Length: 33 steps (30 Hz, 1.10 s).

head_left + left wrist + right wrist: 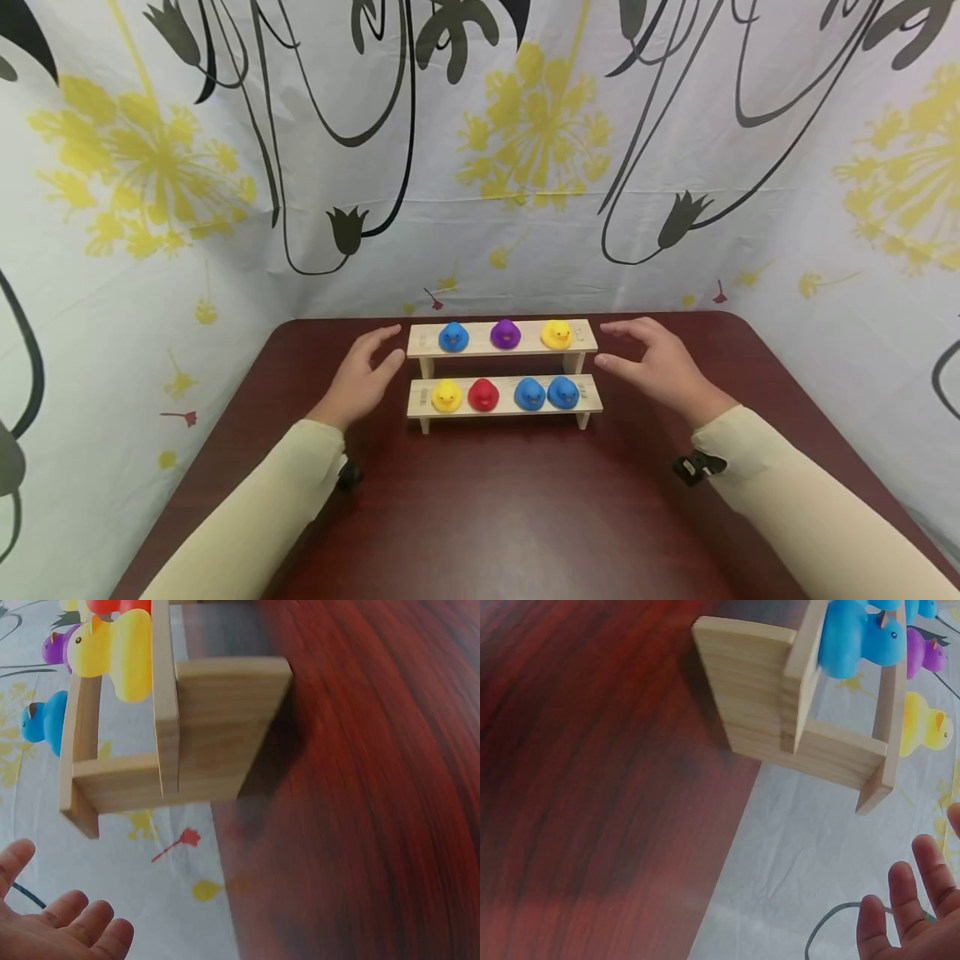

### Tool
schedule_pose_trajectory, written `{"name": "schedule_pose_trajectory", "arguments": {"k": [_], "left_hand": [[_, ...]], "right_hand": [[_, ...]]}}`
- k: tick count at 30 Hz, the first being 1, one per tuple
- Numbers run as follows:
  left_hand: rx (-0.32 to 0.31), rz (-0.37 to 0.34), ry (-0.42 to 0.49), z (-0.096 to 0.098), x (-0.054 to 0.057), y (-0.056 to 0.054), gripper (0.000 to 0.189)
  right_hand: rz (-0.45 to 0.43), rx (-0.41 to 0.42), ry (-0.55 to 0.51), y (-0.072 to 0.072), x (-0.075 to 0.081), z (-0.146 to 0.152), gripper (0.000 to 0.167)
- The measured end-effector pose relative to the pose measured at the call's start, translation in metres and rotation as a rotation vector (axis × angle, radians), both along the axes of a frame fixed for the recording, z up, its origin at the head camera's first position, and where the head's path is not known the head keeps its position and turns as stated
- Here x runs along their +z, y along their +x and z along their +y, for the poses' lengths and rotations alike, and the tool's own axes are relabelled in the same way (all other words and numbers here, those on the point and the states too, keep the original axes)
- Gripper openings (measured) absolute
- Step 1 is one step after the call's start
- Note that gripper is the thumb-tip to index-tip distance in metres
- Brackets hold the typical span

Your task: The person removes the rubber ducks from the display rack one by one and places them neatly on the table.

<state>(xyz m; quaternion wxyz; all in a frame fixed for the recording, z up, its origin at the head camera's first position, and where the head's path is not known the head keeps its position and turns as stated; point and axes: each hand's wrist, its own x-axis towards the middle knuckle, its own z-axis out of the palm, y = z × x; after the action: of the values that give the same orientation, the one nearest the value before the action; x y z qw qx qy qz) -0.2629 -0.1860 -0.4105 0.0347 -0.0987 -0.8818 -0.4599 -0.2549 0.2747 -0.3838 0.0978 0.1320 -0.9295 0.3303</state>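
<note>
A two-tier wooden stand (483,341) holds small rubber ducks. Along the upper tier sit a blue duck (453,337), a purple duck (506,334) and a yellow duck (557,334). The lower tier carries another yellow duck (447,396), a red duck (483,395) and two blue ducks (530,394) side by side at its right. My left hand (356,377) hovers by the stand's left end, fingers loosely bent, holding nothing. At the right end, my right hand (664,367) is held likewise. Both wrist views show a gap between fingers and wood.
The stand is on a dark red-brown table (517,508), near its far edge. Behind and at both sides hangs a white sheet (442,167) printed with yellow and grey flowers. Dark devices (697,467) are worn at both wrists.
</note>
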Motion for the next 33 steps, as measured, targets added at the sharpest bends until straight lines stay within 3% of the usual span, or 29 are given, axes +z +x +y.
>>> {"name": "schedule_pose_trajectory", "arguments": {"k": [4,14,33], "left_hand": [[0.033,-0.026,0.106,0.010,-0.004,-0.008,0.052],[0.063,-0.063,0.225,0.027,-0.011,-0.027,0.047],[0.065,-0.123,0.220,0.047,-0.023,-0.040,0.046]], "right_hand": [[0.003,0.013,-0.030,-0.008,0.002,-0.011,0.059],[-0.004,0.011,0.012,-0.022,0.007,-0.032,0.058],[-0.069,0.030,-0.033,-0.040,0.010,-0.034,0.061]]}}
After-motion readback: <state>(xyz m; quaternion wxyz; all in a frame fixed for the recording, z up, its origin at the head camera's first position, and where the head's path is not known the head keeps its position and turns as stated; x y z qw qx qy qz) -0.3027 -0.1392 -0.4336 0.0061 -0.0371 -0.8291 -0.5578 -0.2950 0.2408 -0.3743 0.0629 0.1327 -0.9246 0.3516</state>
